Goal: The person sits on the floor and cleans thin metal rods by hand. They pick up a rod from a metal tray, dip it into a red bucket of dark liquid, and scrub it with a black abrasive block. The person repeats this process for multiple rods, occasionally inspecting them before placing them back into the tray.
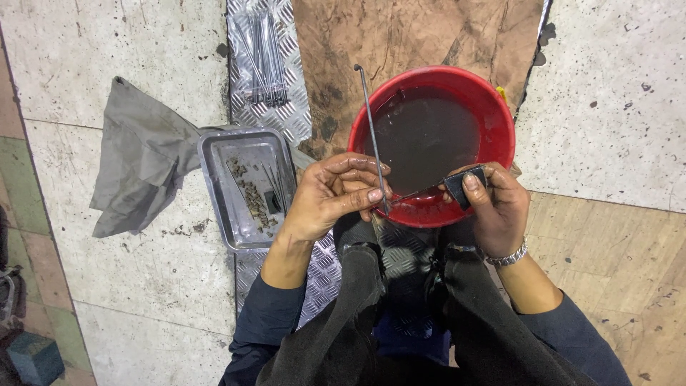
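Dark-trousered knees (pixel 400 322) are filling the bottom of the view, and just above them both hands are working over a red basin (pixel 500 121). At about nine o'clock from the basin's near rim, the left hand (pixel 332 196) is closing its fingers and thumb around the lower end of a long thin metal spoke (pixel 371 129), which is standing nearly upright and running toward twelve o'clock, ending in a small hooked tip. At three o'clock from that hand, the right hand (pixel 500 207) is pinching a small dark pad (pixel 464 184) between thumb and fingers, and a second thin rod (pixel 418 193) is running between the two hands just over the rim. A metal bracelet (pixel 509 255) is sitting on the right wrist. The basin is holding dark, murky liquid (pixel 425 139) and is resting on brown cardboard (pixel 400 36). At nine o'clock from the left hand, a steel tray (pixel 214 186) is holding small rusty bits, with a grey cloth (pixel 139 161) touching its far side. At eleven o'clock, a bundle of spokes (pixel 264 57) is lying on checker plate (pixel 293 114).
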